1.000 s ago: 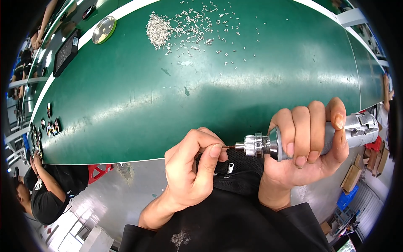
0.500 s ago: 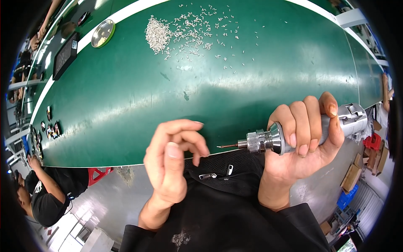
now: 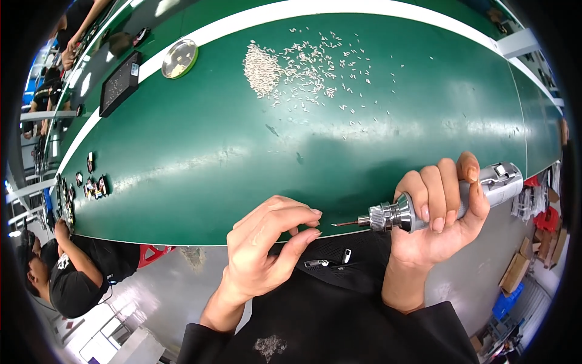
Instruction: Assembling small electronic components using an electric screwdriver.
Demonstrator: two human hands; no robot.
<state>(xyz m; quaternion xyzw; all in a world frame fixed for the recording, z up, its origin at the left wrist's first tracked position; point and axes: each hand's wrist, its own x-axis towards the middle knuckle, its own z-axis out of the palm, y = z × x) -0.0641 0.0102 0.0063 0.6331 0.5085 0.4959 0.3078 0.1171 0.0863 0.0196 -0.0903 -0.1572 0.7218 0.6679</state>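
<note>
Fingers of the left hand: curved, thumb parted from the forefinger, a gap between, nothing seen in it. Right hand: fingers side by side, wrapped round the driver. Driver lies near level over the bench's near edge; its bit points left, tip just beside the left fingertips, not touching. Tip looks pale; cannot tell whether anything sits on it.

Handling, my judgement: hold the driver still and let the left fingers do the fine work. Best to meet the tip with thumb and forefinger pads, lightly, in line with the bit; a sideways push could bend something so thin. Driver ought not run while fingers are this near.

Counts: drivers, one. Bits, one. Dish, one, lime-rimmed, few pale scraps inside. Black tray, one. Pins: one heap plus scatter to its right, too many to count. Dark parts, far left: several, overlapping, no sure number.
</note>
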